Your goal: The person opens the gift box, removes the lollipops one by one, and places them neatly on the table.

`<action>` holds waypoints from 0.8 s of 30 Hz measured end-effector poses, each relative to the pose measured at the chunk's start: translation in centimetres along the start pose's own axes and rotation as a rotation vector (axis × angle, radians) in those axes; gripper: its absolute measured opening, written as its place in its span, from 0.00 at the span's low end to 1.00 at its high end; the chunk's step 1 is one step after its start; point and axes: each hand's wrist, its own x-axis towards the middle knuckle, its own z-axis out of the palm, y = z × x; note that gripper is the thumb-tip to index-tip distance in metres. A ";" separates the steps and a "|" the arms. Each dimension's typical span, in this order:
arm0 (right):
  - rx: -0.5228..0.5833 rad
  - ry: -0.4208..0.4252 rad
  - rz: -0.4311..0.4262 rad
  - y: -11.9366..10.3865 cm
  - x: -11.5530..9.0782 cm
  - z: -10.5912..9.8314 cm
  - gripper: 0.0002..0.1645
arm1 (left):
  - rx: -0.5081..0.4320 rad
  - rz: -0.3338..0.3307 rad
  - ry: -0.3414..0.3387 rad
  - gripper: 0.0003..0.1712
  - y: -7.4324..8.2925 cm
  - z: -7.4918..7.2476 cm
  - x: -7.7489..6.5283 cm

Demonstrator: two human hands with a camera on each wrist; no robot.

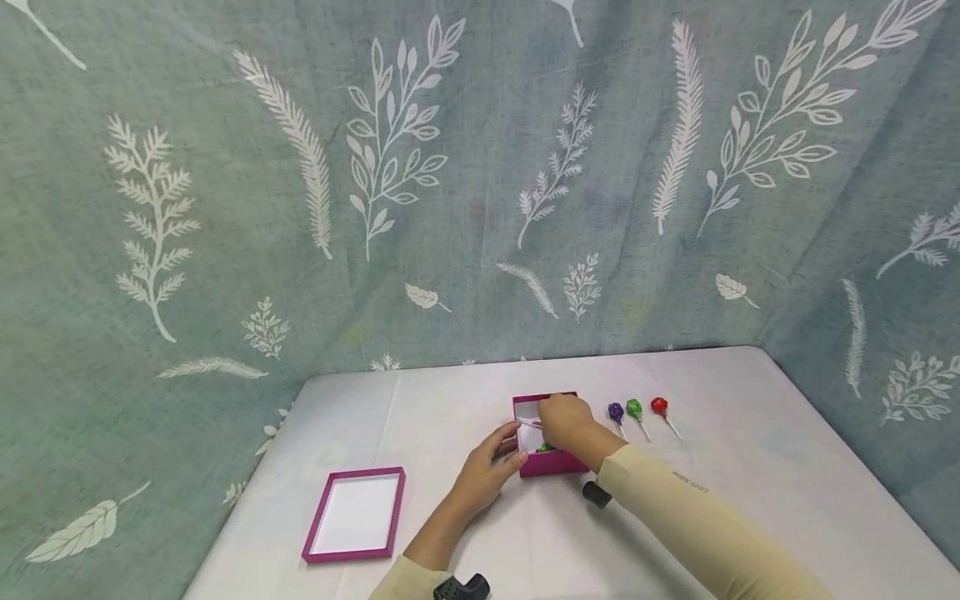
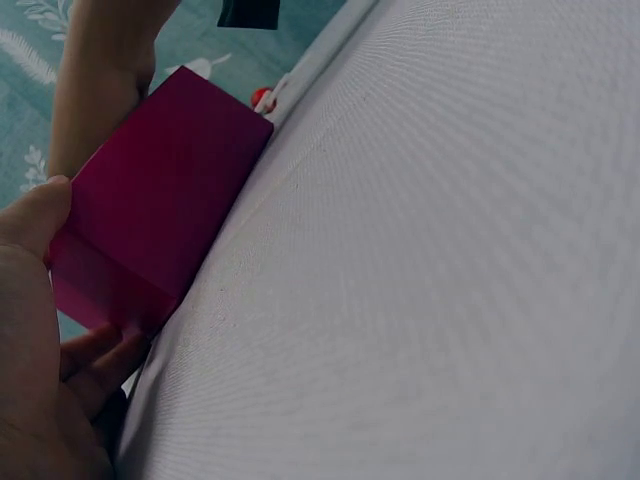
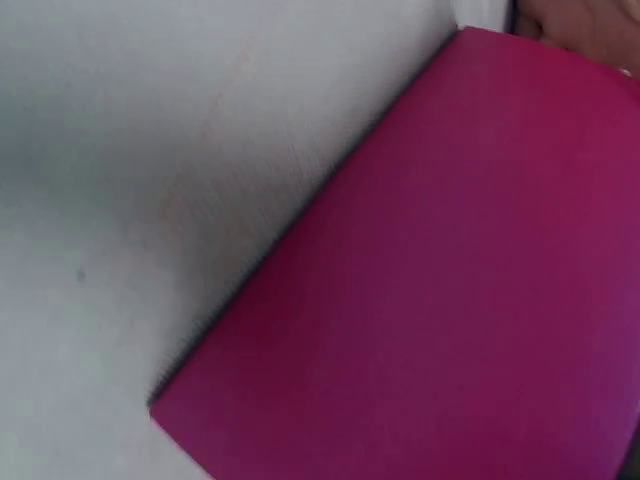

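Note:
A magenta open-topped box (image 1: 553, 464) with a white inside stands on the table. My left hand (image 1: 487, 471) holds its front left corner; in the left wrist view the thumb lies at the rim and the curled fingers (image 2: 95, 360) touch the side wall. Reaching into the box from the right is my right hand (image 1: 567, 423), its fingertips hidden inside. Thin pale sticks (image 1: 529, 422) show beside that hand, and a bit of green wrapper (image 1: 545, 447) is visible within. Whether the right fingers pinch anything is hidden. The right wrist view is mostly filled by the box wall (image 3: 430, 290).
Right of the box lie a purple lollipop (image 1: 616, 412), a green lollipop (image 1: 634, 409) and a red lollipop (image 1: 659, 406). A magenta-rimmed lid (image 1: 397, 512), white inside, rests at the left on the white-covered table (image 1: 750, 492). Leaf-patterned cloth (image 1: 480, 208) hangs behind.

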 end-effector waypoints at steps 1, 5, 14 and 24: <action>-0.008 -0.003 -0.008 0.0 -0.1 0.1 0.12 | 0.000 0.006 0.001 0.33 0.0 0.0 -0.1; -0.015 0.012 -0.033 0.0 -0.2 0.3 0.12 | -0.004 0.022 0.006 0.33 0.1 0.2 -0.1; 0.113 0.034 -0.053 0.5 -0.2 -0.5 0.03 | -0.023 0.010 -0.009 0.34 0.0 0.1 0.2; 0.229 0.038 -0.027 1.3 -1.0 -1.6 0.10 | -0.021 -0.011 -0.007 0.34 0.2 0.1 0.1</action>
